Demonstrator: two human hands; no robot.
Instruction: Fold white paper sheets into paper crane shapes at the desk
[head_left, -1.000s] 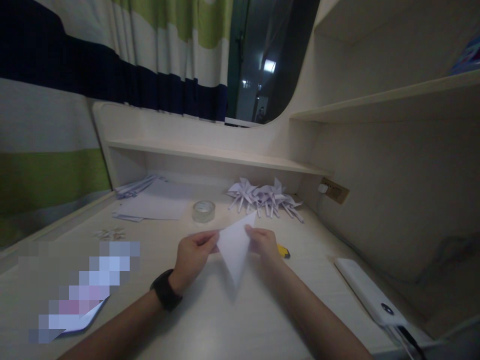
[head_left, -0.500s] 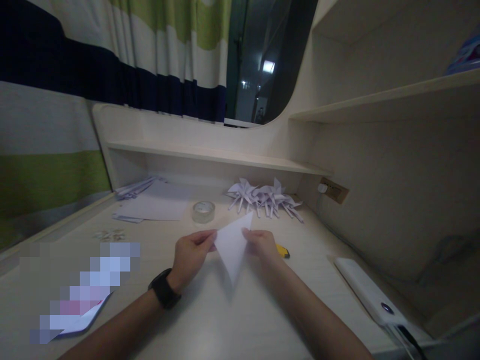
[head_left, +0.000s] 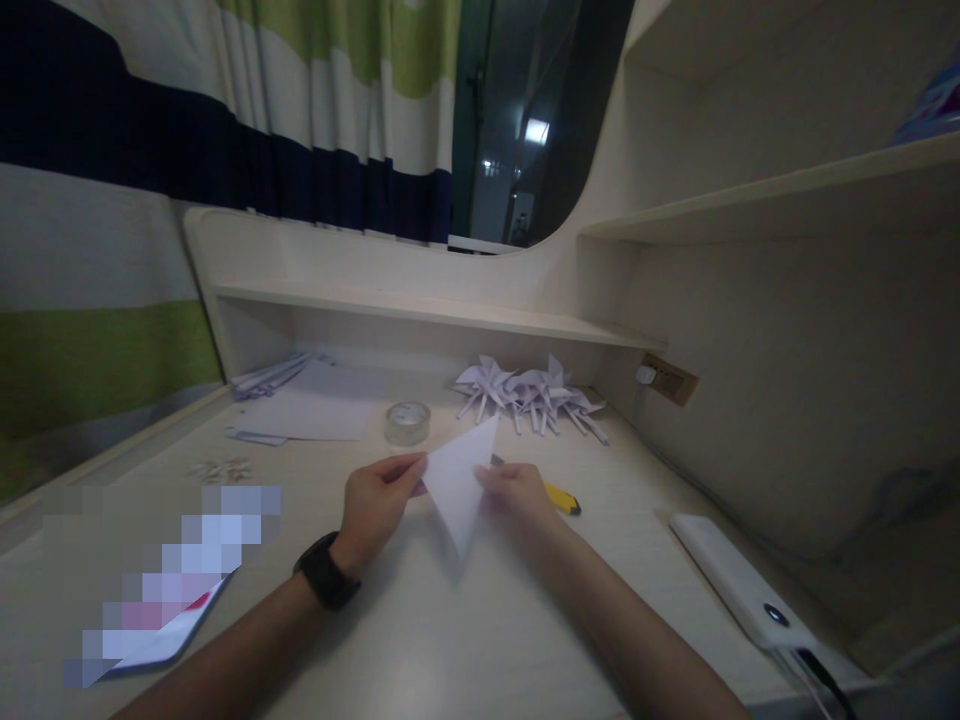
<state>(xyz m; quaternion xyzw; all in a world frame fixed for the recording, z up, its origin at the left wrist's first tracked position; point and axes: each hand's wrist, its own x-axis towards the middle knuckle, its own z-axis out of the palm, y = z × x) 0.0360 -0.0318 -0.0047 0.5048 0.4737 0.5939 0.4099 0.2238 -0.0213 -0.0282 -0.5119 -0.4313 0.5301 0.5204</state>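
Observation:
A white sheet of paper (head_left: 459, 485), folded to a triangle-like shape, is held up over the desk between both hands. My left hand (head_left: 379, 505), with a black watch on its wrist, pinches the paper's left corner between thumb and fingers. On the opposite edge, my right hand (head_left: 517, 495) grips the paper with its thumb in front; the other fingers are partly hidden. A yellow utility knife (head_left: 562, 498) lies on the desk, partly covered by the right hand. Behind the paper stands a roll of clear tape (head_left: 407, 425).
Several white paper pinwheels (head_left: 529, 392) lie at the back of the desk. Paper sheets (head_left: 319, 405) are stacked at the back left, near small pale pieces (head_left: 221, 469). A blurred phone-like object (head_left: 169, 610) lies front left; a white power bank (head_left: 731, 580) with cables sits at right.
Both hands and the paper have shifted slightly left. The right thumb sits lower on the paper, and more of the yellow utility knife shows, including its tip.

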